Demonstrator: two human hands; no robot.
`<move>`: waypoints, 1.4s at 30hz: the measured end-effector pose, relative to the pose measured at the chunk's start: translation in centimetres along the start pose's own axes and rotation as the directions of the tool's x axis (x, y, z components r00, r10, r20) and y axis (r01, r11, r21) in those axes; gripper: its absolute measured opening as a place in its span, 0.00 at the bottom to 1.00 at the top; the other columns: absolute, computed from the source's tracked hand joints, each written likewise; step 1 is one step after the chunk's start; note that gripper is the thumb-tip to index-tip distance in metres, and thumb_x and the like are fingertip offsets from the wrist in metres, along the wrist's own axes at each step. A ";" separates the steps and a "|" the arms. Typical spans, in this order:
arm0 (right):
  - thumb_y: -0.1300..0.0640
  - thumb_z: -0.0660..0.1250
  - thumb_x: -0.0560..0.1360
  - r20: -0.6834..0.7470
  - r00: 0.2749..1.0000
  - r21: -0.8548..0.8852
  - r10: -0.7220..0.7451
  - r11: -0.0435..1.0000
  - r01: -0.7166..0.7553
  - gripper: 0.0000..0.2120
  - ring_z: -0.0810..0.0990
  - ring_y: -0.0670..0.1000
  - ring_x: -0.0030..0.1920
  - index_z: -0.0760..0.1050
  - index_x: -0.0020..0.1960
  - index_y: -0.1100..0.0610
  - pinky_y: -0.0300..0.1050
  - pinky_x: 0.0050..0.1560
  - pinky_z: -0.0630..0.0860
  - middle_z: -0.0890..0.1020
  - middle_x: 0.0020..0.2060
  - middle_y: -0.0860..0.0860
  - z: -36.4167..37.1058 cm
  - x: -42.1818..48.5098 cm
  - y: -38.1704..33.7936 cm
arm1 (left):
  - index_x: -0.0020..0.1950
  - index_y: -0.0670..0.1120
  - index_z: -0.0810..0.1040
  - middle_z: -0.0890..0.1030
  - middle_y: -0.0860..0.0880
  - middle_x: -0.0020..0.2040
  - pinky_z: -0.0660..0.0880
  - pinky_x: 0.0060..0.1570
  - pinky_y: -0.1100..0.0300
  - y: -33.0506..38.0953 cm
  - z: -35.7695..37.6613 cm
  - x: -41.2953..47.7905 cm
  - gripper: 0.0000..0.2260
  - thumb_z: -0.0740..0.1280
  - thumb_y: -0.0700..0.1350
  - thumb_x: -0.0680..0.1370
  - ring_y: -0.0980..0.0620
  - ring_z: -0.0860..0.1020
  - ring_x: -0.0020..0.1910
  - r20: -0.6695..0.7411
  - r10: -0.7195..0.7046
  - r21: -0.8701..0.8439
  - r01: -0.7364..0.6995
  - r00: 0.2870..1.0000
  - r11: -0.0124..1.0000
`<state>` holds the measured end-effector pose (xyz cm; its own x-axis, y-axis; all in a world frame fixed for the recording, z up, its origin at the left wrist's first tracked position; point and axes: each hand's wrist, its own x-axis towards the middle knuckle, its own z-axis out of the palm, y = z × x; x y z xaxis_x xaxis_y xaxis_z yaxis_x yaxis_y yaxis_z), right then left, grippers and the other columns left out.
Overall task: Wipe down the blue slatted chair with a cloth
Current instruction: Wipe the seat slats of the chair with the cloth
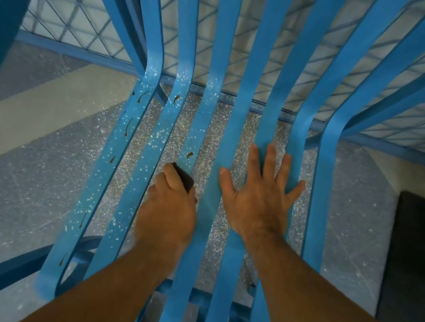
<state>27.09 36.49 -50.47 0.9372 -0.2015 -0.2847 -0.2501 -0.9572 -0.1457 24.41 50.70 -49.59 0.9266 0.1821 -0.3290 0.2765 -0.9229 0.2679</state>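
The blue slatted chair (238, 126) fills the view, seen from above its seat. The three left slats carry white specks and brown streaks; the right slats look clean. My left hand (171, 209) grips a dark cloth (185, 177) and presses it on the third slat from the left, mid-seat. Only a small dark part of the cloth shows past my fingers. My right hand (258, 195) lies flat with fingers spread across the slats to the right of centre.
Speckled grey floor (22, 187) shows between and around the slats. A blue wire-mesh fence (90, 13) stands behind the chair. A dark mat (419, 260) with a white cable lies at the right edge. The chair's armrest (3, 19) curves at far left.
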 end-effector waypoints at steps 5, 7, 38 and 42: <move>0.29 0.40 0.76 0.052 0.998 0.025 0.037 0.999 -0.038 0.37 0.33 0.57 0.77 0.41 0.79 0.47 0.73 0.70 0.36 0.38 0.78 0.49 -0.2 0.3 -0.6 | 0.62 0.43 0.64 0.78 0.42 0.54 0.77 0.43 0.50 -0.6 -0.8 0.1 0.21 0.57 0.58 0.80 0.42 0.79 0.50 0.068 -0.086 -0.109 0.093 0.994 0.990; 0.31 0.41 0.77 0.044 0.995 0.054 0.085 0.995 -0.088 0.36 0.33 0.58 0.77 0.43 0.79 0.49 0.75 0.68 0.36 0.38 0.79 0.50 -0.1 0.4 -1.5 | 0.53 0.46 0.66 0.80 0.44 0.47 0.78 0.41 0.51 0.3 -1.1 1.4 0.20 0.56 0.63 0.79 0.42 0.80 0.46 0.109 -0.174 -0.172 0.191 0.979 0.966; 0.34 0.42 0.79 -0.026 0.992 0.073 0.123 0.990 -0.121 0.32 0.38 0.59 0.78 0.48 0.79 0.49 0.75 0.68 0.37 0.45 0.79 0.51 0.1 0.6 -2.0 | 0.51 0.44 0.73 0.80 0.44 0.45 0.73 0.40 0.54 3.7 -1.3 8.2 0.28 0.47 0.65 0.80 0.45 0.77 0.41 0.064 -0.206 -0.261 0.216 0.976 0.941; 0.34 0.41 0.79 -0.027 0.991 0.069 0.128 0.990 -0.126 0.32 0.38 0.59 0.78 0.47 0.79 0.48 0.75 0.69 0.37 0.45 0.79 0.51 0.3 0.7 -2.0 | 0.67 0.40 0.63 0.75 0.41 0.59 0.75 0.43 0.51 4.2 -1.1 7.6 0.24 0.55 0.57 0.81 0.42 0.77 0.55 -0.051 0.007 -0.077 -0.011 0.999 0.997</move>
<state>28.18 38.29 -50.71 0.9037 -0.3275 -0.2757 -0.3819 -0.9078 -0.1735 32.93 48.54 -50.02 0.9403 0.1924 -0.2807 0.2851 -0.8958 0.3409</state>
